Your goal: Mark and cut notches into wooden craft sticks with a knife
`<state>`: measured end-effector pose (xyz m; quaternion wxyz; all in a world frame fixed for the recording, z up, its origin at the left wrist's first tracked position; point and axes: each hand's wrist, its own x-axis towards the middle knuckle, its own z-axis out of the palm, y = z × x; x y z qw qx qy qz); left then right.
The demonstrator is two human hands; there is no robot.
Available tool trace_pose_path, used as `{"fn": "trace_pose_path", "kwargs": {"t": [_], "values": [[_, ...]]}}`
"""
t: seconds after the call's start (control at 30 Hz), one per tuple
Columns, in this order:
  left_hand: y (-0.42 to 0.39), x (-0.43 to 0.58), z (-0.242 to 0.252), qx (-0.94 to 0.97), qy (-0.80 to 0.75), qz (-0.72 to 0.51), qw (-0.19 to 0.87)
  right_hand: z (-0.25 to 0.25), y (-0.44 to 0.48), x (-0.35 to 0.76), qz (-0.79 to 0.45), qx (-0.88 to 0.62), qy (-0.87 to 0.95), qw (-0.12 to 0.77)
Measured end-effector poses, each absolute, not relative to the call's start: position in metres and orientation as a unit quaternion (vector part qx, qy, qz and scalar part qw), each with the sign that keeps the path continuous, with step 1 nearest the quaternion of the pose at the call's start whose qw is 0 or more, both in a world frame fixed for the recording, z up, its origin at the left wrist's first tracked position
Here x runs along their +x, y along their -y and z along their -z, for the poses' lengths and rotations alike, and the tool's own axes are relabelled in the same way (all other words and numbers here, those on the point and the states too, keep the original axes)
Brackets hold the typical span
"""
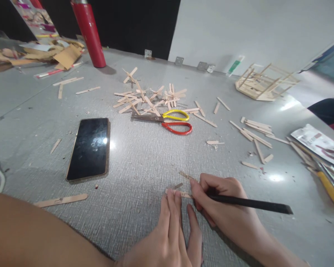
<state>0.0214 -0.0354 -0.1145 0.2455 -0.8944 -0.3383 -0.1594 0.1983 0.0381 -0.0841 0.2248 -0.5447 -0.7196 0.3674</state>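
Both hands sit close to the near edge of the grey tabletop point(144, 159). The left hand point(172, 230) lies flat, fingers straight, its fingertips pressing down a short wooden stick point(183, 194). The right hand point(219, 200) is closed around a black tool point(253, 204), tip at the stick, shaft pointing to the right edge. The stick's long axis runs parallel to the near edge. Scissors point(167, 120) and a phone point(89, 148) lie toward the middle, with a white wall behind the far edge.

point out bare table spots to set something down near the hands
Widest bare table: between the phone, the scissors and the two hands, left hand flat on a small stick, right hand gripping a black tool. Another, mostly bare, lies left of the phone. Crowded: the stick pile behind the scissors and the loose sticks on the right.
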Motion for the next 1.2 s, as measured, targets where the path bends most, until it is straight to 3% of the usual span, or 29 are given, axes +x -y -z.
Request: {"fn": "trace_pose_path", "kwargs": {"t": [1.2], "values": [[0.0358,0.0211,0.1129,-0.894,0.338,0.158,0.248,0.0871,-0.0383,0.2038,-0.393,-0.543,0.712,0.21]]}}
